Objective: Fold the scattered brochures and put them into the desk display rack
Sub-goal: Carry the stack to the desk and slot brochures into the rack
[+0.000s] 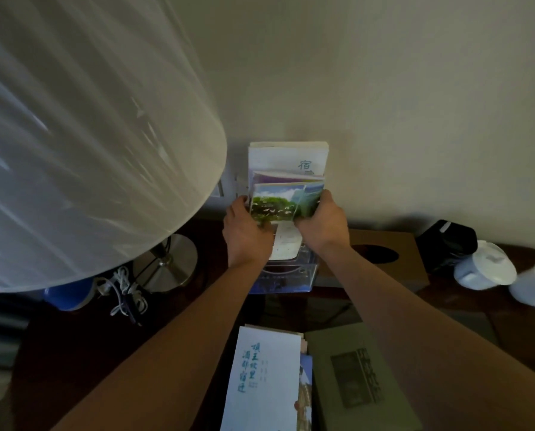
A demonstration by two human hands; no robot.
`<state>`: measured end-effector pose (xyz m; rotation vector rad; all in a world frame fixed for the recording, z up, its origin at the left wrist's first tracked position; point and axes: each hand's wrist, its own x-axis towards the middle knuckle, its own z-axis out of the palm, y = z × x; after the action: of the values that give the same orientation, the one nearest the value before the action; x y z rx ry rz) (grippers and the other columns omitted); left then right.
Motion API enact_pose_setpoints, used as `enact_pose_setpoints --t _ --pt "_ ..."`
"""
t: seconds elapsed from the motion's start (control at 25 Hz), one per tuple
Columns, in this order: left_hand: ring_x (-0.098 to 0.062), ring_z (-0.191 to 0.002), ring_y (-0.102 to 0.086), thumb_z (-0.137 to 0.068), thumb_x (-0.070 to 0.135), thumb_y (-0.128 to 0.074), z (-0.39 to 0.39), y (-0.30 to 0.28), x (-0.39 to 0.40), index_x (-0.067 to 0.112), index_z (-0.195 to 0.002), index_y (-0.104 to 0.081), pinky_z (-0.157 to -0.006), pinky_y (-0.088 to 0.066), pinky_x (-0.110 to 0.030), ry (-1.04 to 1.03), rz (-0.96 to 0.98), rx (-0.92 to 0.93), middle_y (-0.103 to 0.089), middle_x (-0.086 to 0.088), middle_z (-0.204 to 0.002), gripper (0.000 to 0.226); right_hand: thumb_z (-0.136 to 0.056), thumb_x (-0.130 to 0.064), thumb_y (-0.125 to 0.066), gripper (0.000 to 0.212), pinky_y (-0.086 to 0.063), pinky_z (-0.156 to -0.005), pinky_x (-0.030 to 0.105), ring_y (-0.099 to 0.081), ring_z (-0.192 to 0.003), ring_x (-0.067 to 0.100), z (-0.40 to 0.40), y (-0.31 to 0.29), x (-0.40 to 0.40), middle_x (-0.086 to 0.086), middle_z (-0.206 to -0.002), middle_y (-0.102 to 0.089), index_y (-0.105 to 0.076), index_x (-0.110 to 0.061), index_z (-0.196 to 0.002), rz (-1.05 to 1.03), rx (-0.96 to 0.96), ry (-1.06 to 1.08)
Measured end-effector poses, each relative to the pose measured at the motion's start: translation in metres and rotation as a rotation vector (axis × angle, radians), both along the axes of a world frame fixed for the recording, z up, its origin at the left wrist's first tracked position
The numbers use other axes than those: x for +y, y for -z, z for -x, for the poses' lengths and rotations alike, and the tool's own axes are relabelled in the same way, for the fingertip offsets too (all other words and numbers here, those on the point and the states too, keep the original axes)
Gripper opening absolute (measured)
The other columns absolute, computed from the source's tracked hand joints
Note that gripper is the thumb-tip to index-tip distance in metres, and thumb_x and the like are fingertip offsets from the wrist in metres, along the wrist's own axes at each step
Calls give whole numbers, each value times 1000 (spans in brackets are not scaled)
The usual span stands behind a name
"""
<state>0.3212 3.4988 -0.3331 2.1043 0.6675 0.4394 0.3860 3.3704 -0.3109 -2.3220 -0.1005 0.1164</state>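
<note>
I have both hands clamped on a green brochure (275, 204), left hand (246, 231) and right hand (321, 219) at its sides, seated in the clear rack (286, 275) against the beige wall (384, 104). Below my grip, more brochures (264, 377) lie on the dark desk (73, 368).

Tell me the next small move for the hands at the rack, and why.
Probably ease the green brochure down into the clear rack and let go. The left hand and right hand grip its two sides, and it stands above a middle pocket in front of the brochures already seated behind it. More brochures wait on the desk.
</note>
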Motion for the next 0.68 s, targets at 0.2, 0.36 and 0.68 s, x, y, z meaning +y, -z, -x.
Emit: enact_pose_setpoints --t 0.2,0.36,0.68 --pt "-34 -135 -36 -82 15 -73 13 -12 -4 12 -153 -25 -112 -34 -50 -50 -70 -6 -39 -15 -146 86 -83 -22 -75 64 -56 -91 46 -61 -114 25 13 -5 -4 4 -134 -57 -43 -22 -139 -52 -33 30" --pt "-33 -145 -24 -88 24 -71 34 -12 -6 15 -158 -15 -118 -28 -53 35 19 92 -26 -12 -160 90 -83 -20 -75 62 -55 -85 38 -58 -111 20 55 5 -14 1 -129 -53 -44 -24 -137 -42 -123 64" --pt "-34 -140 -32 -91 31 -63 205 73 -37 14 -153 -29 -113 -34 -50 33 122 626 -35 -13 -153 73 -92 -24 -56 40 -61 -76 39 -63 -92 16 237 104 -72 -1 -119 -59 -51 -29 -131 152 399 81"
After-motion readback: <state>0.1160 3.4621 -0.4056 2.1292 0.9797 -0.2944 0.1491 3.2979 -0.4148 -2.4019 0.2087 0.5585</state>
